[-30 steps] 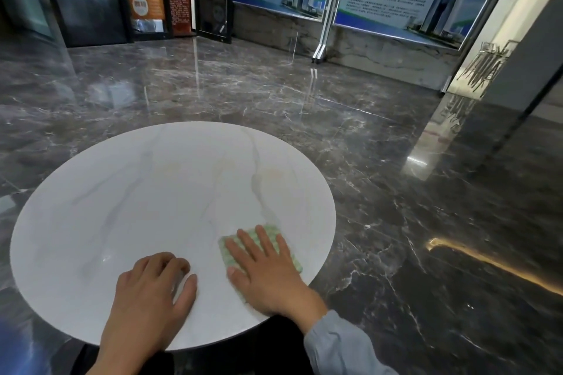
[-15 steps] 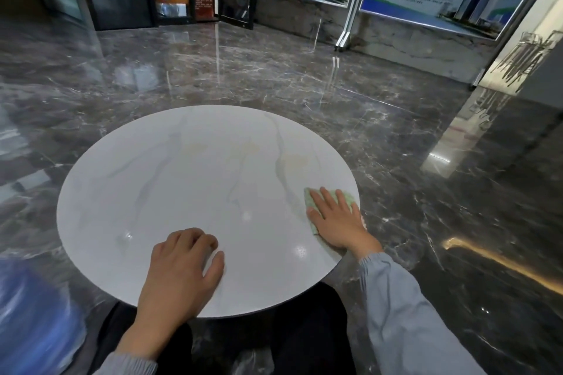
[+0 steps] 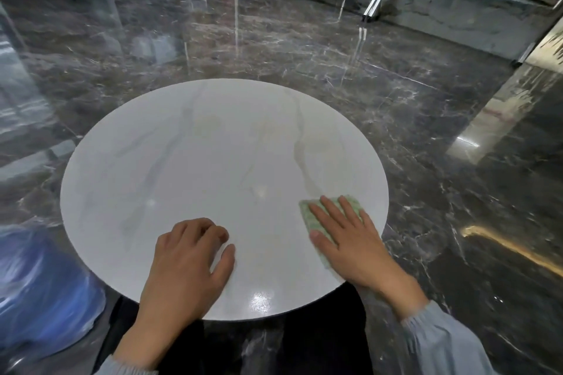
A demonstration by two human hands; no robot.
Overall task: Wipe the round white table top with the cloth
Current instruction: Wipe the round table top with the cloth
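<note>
The round white table top (image 3: 195,161) with faint grey veins fills the middle of the head view. A small pale green cloth (image 3: 307,213) lies flat near its right front edge. My right hand (image 3: 350,240) presses on the cloth with straight, spread fingers and covers most of it. My left hand (image 3: 185,265) rests on the bare table near the front edge, left of the cloth, with its fingers loosely curled and nothing in it.
Dark glossy marble floor (image 3: 426,119) surrounds the table. A blurred blue object (image 3: 39,289) sits low at the left. Display boards and a stone ledge (image 3: 457,9) run along the far wall. My dark trousers (image 3: 304,344) show below the table's front edge.
My right hand slid the cloth from the front of the table out to its right edge, then drew it back a little. My left hand stayed in place. The camera tilted down.
</note>
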